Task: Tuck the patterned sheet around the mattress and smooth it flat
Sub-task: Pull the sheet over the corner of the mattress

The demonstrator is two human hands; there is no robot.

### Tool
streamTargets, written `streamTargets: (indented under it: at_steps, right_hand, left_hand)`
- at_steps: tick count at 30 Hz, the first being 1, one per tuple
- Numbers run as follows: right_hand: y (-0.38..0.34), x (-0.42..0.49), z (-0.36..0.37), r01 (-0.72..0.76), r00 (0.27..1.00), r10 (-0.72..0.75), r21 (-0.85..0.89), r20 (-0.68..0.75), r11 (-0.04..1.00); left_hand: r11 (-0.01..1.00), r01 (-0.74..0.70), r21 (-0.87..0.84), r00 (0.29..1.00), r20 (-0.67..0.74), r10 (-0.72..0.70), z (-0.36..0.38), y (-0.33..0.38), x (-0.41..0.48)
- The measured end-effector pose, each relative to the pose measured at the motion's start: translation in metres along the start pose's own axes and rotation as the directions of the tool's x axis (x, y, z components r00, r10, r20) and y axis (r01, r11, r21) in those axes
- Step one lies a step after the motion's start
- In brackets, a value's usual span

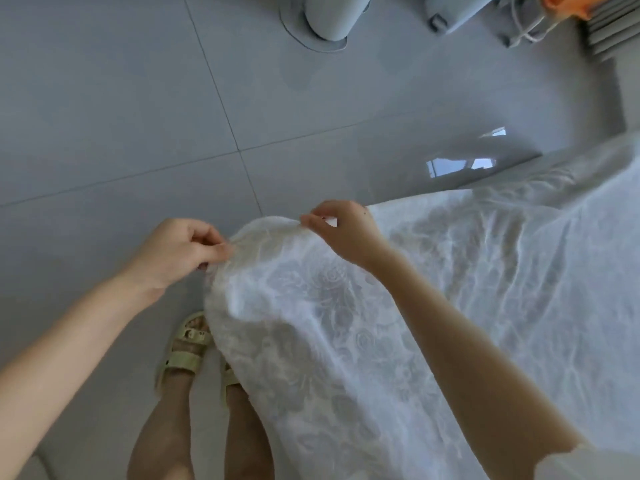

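Observation:
The patterned sheet, white with a faint floral print, spreads from the centre to the right of the head view and hangs down in front of my legs. Its raised edge is bunched between my hands. My left hand pinches that edge at its left end, fingers closed on the cloth. About a hand's width to the right, my right hand pinches the same edge from above. Wrinkles run across the sheet toward the far right. The mattress is hidden beneath the sheet.
Grey tiled floor fills the left and upper view. A round fan base stands at the top centre, with a wheeled stand and cords beside it. My feet in pale yellow sandals stand right against the hanging sheet.

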State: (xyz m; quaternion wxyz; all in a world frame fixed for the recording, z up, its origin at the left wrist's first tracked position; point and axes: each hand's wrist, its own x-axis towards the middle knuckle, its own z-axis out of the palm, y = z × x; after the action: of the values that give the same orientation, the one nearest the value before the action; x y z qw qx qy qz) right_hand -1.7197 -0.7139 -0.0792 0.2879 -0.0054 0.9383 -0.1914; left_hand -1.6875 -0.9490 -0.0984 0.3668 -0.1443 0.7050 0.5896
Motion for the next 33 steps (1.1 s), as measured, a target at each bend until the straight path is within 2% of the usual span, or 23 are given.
streamTargets:
  at_steps: [2, 4, 6, 8, 10, 12, 14, 16, 18, 20, 22, 24, 25, 26, 27, 28, 30, 31, 33]
  right_hand:
    - [0.021, 0.019, 0.008, -0.110, 0.992, 0.119, -0.199, 0.032, 0.974]
    - [0.039, 0.033, 0.016, -0.113, 0.940, 0.224, -0.387, 0.257, 0.915]
    - [0.049, 0.040, 0.024, -0.062, 0.847, 0.285, -0.448, 0.449, 0.892]
    - [0.054, 0.038, 0.027, -0.027, 0.773, 0.306, -0.454, 0.556, 0.891]
    - [0.055, 0.031, 0.027, -0.015, 0.768, 0.301, -0.455, 0.565, 0.891]
    - [0.050, 0.025, 0.023, -0.020, 0.864, 0.257, -0.480, 0.433, 0.877]
    - [0.042, 0.021, 0.008, -0.093, 0.967, 0.194, -0.486, 0.163, 0.869]
    - [0.034, 0.016, -0.024, -0.214, 0.975, 0.181, -0.316, -0.130, 0.924]
    - [0.019, 0.010, -0.068, -0.206, 0.898, 0.161, -0.069, -0.409, 0.976]
    - [0.001, 0.010, -0.105, -0.092, 0.779, 0.068, -0.006, -0.623, 0.996]
    - [-0.011, 0.019, -0.115, -0.035, 0.676, 0.011, -0.018, -0.737, 0.999]
    - [-0.013, 0.035, -0.101, -0.004, 0.626, -0.007, -0.012, -0.779, 1.000]
    - [-0.011, 0.042, -0.087, -0.020, 0.666, -0.027, -0.054, -0.745, 0.998]
    - [-0.008, 0.047, -0.069, -0.050, 0.764, -0.057, -0.148, -0.643, 0.988]
    - [-0.003, 0.050, -0.051, -0.073, 0.875, -0.065, -0.263, -0.479, 0.962]
    - [0.000, 0.050, -0.034, -0.080, 0.943, -0.040, -0.343, -0.330, 0.936]
    - [0.003, 0.044, -0.008, -0.083, 0.978, 0.001, -0.385, -0.210, 0.919]
    - [0.006, 0.038, 0.002, -0.092, 0.980, 0.016, -0.380, -0.198, 0.921]
    - [0.015, 0.024, 0.019, -0.131, 0.984, 0.076, -0.365, -0.161, 0.922]
  left_hand:
    - [1.000, 0.003, -0.011, 0.987, 0.161, -0.001, 0.002, -0.005, -0.015]
    - [1.000, -0.021, 0.023, 0.956, 0.292, 0.014, 0.007, -0.007, -0.027]
    - [0.997, -0.047, 0.058, 0.953, 0.302, 0.028, 0.007, -0.008, -0.029]
    - [0.999, -0.035, 0.034, 0.958, 0.286, 0.024, 0.006, -0.004, -0.026]
    - [0.998, -0.057, 0.027, 0.948, 0.316, 0.046, 0.006, 0.000, -0.026]
    - [0.993, -0.104, 0.051, 0.919, 0.388, 0.076, 0.009, 0.002, -0.030]
    - [0.987, -0.140, 0.074, 0.910, 0.403, 0.099, 0.010, 0.003, -0.036]
    - [0.985, -0.162, 0.059, 0.942, 0.307, 0.136, 0.006, 0.006, -0.038]
    - [0.984, -0.180, 0.010, 0.978, 0.111, 0.178, -0.003, 0.010, -0.036]
    - [0.975, -0.218, -0.052, 0.972, -0.107, 0.211, -0.010, 0.019, -0.034]
    - [0.946, -0.315, 0.073, 0.910, -0.262, 0.323, -0.006, 0.029, -0.035]
    - [0.878, -0.352, 0.324, 0.807, -0.370, 0.460, 0.003, 0.027, -0.036]
    - [0.847, -0.312, 0.430, 0.760, -0.422, 0.494, 0.006, 0.020, -0.032]
    - [0.832, -0.231, 0.505, 0.739, -0.465, 0.488, 0.007, 0.007, -0.024]
    - [0.830, -0.103, 0.549, 0.755, -0.500, 0.424, 0.004, -0.008, -0.014]
    - [0.823, 0.074, 0.564, 0.797, -0.530, 0.291, -0.001, -0.027, -0.004]
    - [0.760, 0.359, 0.542, 0.845, -0.534, -0.019, -0.009, -0.058, 0.010]
    - [0.747, 0.422, 0.513, 0.842, -0.527, -0.115, -0.011, -0.069, 0.016]
    - [0.778, 0.463, 0.425, 0.847, -0.470, -0.247, -0.005, -0.081, 0.022]
